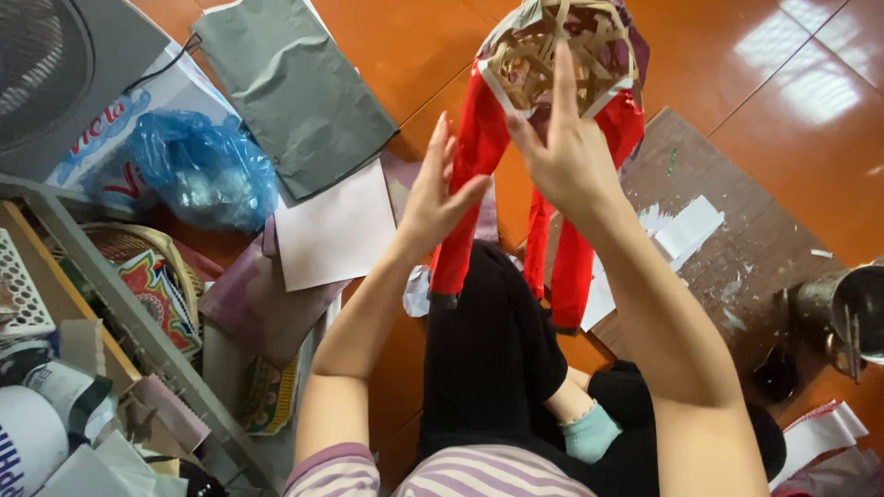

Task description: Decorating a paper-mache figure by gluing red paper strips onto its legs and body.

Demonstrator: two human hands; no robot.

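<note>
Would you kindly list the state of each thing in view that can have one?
woven bamboo frame: raised, partly covered with paper, lattice still showing.
red paper strips: hanging loose from the frame.
right hand: open, fingers pressed against the frame.
left hand: open, touching a red strip.
grey paper sheet: flat on the floor, creased.
blue plastic bag: crumpled, filled.
metal pot: upright, open.

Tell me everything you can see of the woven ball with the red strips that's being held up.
The woven ball is an open lattice of pale tan strips, apparently bamboo or cane, partly wrapped in silvery and purplish paper. Long red paper strips hang from its lower edge on both sides, reaching down to the lap. It is held up above the orange tiled floor. The right hand touches its underside with its fingers spread over the lattice; the left hand, open, rests against the left red strip.
</note>
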